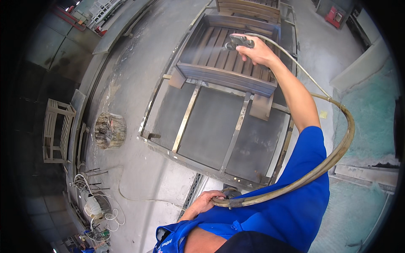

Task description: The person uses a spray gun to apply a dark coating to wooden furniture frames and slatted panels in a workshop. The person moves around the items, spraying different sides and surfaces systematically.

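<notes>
Over a brown slatted wooden bench [228, 78], my right hand [259, 52] grips a spray gun [239, 41], its arm stretched far forward. A pale mist fans out leftward from the nozzle across the slats. From the gun a thin hose [301, 67] runs back and joins a thicker tan hose [348, 135] that loops round to my waist. Down by my body, my left hand [204, 202] is closed round the end of that thick hose, near a dark fitting whose shape I cannot make out. The bench lies on a metal frame [187, 114].
Another brown slatted piece [249, 8] lies beyond the bench. At left are a tree stump [110, 130], a pale slatted wooden piece [59, 130] and a white container [93, 207] among tangled hoses. A red object [334, 17] stands far right, and greenish matting [367, 114] lines the right side.
</notes>
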Demonstrator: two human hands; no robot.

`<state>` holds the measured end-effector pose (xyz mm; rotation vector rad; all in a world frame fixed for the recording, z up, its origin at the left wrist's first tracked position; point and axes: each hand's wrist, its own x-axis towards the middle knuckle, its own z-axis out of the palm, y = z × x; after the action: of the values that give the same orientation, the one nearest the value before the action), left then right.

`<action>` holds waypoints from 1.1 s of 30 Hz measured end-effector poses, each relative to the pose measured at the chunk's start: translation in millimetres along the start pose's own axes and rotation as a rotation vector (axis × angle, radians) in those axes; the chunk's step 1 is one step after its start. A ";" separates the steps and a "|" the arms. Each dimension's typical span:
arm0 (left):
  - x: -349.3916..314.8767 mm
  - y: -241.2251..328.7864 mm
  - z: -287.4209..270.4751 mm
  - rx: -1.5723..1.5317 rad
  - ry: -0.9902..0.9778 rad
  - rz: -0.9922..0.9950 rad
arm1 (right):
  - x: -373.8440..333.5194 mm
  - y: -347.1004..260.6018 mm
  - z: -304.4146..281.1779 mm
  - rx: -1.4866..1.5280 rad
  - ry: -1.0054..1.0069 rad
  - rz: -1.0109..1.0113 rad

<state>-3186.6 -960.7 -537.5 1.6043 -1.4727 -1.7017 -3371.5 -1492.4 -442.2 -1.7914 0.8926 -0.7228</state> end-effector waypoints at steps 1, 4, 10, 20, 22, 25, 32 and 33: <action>1.6 -0.3 -1.0 -0.005 -0.008 -0.015 | 12.3 2.3 0.0 -0.043 0.049 0.004; 2.5 -0.9 -4.6 0.029 -0.005 -0.008 | 58.2 13.6 -5.3 -0.132 0.226 0.036; -7.0 -4.5 -12.6 -0.077 0.077 -0.077 | 131.9 24.3 -18.3 -0.439 0.474 -0.023; -22.6 -18.6 -38.1 -0.013 0.049 0.069 | 52.7 -20.1 2.0 -0.161 -0.044 0.106; -22.1 -20.2 -47.4 0.069 0.063 0.159 | 46.0 -30.6 5.1 -0.176 -0.086 0.121; -20.5 -19.1 -53.6 0.029 0.023 0.117 | 61.9 -37.3 14.4 -0.249 -0.068 0.110; -20.9 -10.1 -51.4 -0.020 0.098 0.100 | 147.6 -19.0 29.8 -0.413 0.306 0.122; -20.2 -9.6 -51.2 -0.034 0.120 0.108 | 155.8 -15.8 27.8 -0.470 0.341 0.081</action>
<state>-3132.0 -961.8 -525.5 1.5516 -1.4372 -1.5363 -3259.1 -1603.6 -424.6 -2.0545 1.4498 -0.8294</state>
